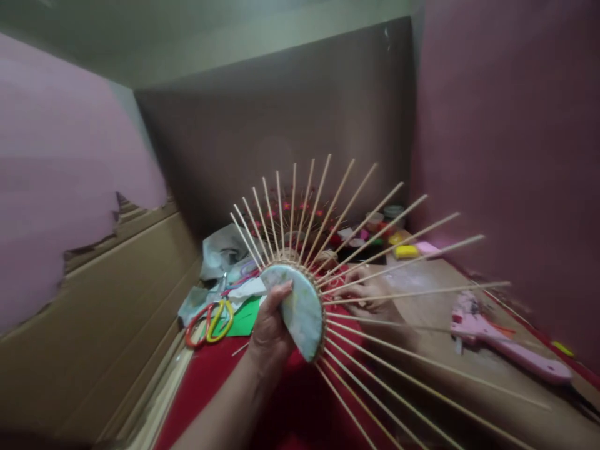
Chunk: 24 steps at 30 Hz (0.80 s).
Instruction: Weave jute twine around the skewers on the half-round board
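Note:
My left hand (270, 331) grips the round pale blue-grey base (300, 309) of a craft piece and holds it on edge above a red cloth. Several thin wooden sticks (375, 234) fan out from the disc's rim toward the back and right. Behind those sticks my right hand (370, 297) rests low, partly hidden, with its fingers curled close to the rim; I cannot tell if it grips a stick or a cord.
A pink glue gun (509, 347) lies on the brown board at right. Scissors with red and yellow handles (210, 322) lie on green paper (246, 319) at left, beside crumpled white cloth. Small pots and yellow pieces (405, 251) sit at the back. Cardboard walls enclose the space.

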### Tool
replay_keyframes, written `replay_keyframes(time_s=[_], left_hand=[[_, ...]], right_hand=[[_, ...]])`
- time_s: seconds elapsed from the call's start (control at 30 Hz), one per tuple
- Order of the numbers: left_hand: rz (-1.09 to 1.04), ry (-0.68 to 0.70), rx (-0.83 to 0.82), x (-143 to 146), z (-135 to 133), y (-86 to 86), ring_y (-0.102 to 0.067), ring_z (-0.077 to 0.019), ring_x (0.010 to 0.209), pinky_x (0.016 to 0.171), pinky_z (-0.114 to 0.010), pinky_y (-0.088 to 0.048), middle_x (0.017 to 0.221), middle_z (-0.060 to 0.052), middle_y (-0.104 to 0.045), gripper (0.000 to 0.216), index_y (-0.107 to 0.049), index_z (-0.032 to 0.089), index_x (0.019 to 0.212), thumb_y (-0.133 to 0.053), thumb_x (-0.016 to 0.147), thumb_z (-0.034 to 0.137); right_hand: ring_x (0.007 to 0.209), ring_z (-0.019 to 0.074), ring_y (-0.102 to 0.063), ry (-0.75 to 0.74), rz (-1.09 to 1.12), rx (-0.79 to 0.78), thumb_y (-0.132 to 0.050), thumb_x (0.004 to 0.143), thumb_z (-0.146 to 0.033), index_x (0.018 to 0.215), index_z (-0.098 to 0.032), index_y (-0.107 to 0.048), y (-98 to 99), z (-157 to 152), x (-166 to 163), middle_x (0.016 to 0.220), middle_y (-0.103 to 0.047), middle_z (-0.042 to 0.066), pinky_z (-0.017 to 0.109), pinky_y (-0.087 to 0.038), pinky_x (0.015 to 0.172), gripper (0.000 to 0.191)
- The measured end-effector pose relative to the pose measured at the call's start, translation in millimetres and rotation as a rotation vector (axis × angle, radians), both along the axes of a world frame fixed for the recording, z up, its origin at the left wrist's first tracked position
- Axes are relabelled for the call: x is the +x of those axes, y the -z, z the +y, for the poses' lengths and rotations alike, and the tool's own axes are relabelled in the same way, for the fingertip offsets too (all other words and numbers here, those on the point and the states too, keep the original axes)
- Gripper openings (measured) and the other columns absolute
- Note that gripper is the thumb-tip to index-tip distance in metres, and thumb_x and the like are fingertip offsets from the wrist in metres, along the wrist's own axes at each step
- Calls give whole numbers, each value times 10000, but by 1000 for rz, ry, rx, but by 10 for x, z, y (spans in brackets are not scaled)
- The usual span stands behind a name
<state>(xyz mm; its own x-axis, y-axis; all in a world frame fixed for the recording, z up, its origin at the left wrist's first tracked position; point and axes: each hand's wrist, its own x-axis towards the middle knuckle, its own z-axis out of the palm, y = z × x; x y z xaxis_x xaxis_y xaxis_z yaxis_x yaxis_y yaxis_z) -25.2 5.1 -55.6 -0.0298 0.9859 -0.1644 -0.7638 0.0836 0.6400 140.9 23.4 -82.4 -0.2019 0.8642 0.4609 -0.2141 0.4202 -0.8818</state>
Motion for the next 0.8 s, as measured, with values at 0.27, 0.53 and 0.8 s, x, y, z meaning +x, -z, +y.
replay_keyframes(time_s=[0.27, 0.53, 0.8], left_hand=[[23, 163, 115, 5, -13, 95, -657, -178, 645, 638, -264, -538, 734, -65, -699, 134, -634, 108, 788, -552, 695, 159], [48, 187, 96, -96, -4, 159, -663, -185, 694, 674, -277, -537, 759, -66, -701, 137, -641, 109, 814, -569, 720, 178], [56, 150, 65, -212, -14, 157, -660, -175, 624, 617, -284, -550, 701, -49, -696, 90, -623, 122, 775, -540, 738, 123]], right_hand=[[879, 210, -540, 66, -323, 387, -572, 770, -195, 687, -213, -666, 7, 35, 171, 860, -617, 67, 359, -383, 831, 127], [641, 123, -506, -154, -355, -76, -608, 747, -331, 725, -180, -664, 115, 75, 260, 654, -583, 3, 234, -389, 582, 162], [568, 104, -491, -96, -168, -244, -695, 642, -264, 614, -181, -663, -184, 153, 510, 617, -599, 3, 240, -362, 537, 94]])
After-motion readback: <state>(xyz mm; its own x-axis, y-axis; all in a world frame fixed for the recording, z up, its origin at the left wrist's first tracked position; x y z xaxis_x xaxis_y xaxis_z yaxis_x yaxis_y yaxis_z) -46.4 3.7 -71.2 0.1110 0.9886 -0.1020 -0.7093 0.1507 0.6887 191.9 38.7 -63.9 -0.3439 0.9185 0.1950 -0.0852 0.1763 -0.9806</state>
